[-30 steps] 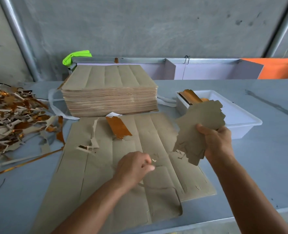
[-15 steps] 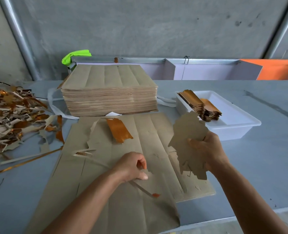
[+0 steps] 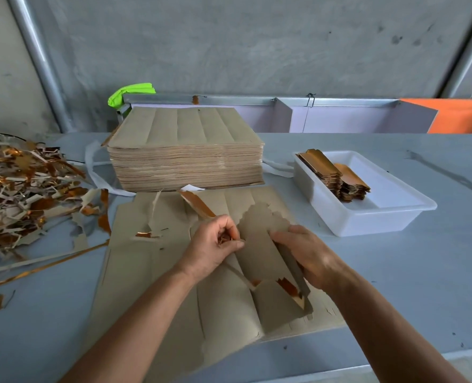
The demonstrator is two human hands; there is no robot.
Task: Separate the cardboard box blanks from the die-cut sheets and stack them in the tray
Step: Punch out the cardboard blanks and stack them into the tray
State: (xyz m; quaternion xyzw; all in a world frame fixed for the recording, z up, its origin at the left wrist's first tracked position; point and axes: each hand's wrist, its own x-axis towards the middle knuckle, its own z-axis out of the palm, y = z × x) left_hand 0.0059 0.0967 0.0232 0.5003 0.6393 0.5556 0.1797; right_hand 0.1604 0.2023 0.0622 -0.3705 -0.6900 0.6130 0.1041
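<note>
The right hand [image 3: 309, 255], which a second earlier held the blanks [image 3: 265, 239] up near the tray [image 3: 367, 222], had brought them down to the sheet [image 3: 151, 286], fingers curled round them. The left hand [image 3: 215, 244] pinched a blank edge, likely adding another. How many blanks were held stayed unclear; finished ones [image 3: 337, 175] lay in the tray.

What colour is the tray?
White. The tray shows best in the head view, on the right of the table.
</note>
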